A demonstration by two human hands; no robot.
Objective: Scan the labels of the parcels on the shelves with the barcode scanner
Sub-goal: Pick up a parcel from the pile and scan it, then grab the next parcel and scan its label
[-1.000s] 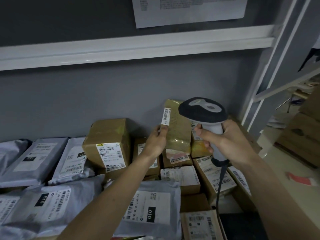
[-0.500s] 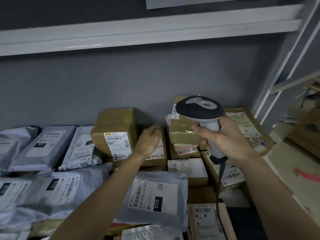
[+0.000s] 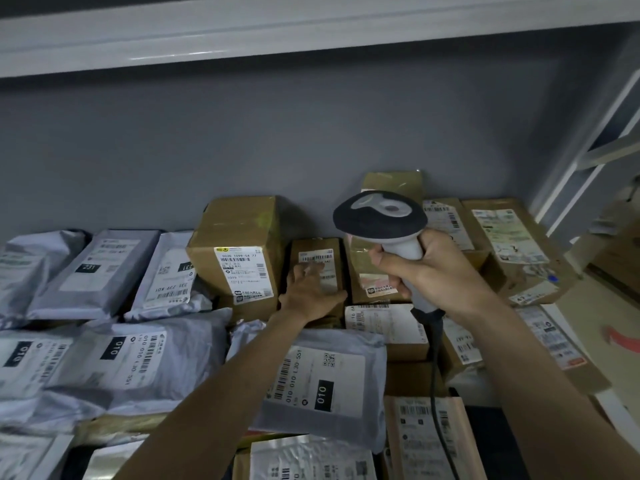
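**Scanner held over the boxes, left hand flat on a small carton**

The right hand (image 3: 433, 271) is wrapped tight around the pale handle of the barcode scanner (image 3: 381, 220), whose dark head sits above the fist and faces the far wall. A black cable (image 3: 437, 375) drops from the bottom of the handle toward the near edge of the view.

The left hand (image 3: 311, 296) lies open, fingers spread, on the front of a small brown box (image 3: 313, 247) standing at the far side of the shelf. Its fingertips touch the lower part of the box's white barcode label (image 3: 316, 258); it grips nothing.

Just left of that box stands a taller brown box (image 3: 239, 223) with a large white label on its front. Just right, partly behind the scanner, is a taped carton (image 3: 367, 271) with a pinkish sticker. At the far right lies a wide flat carton (image 3: 512, 244) with a crumpled label.

Grey poly mailers (image 3: 104, 265) cover the left side of the shelf, and one marked "010" (image 3: 332, 375) lies near, under the left forearm. A white shelf beam (image 3: 311, 32) runs overhead.
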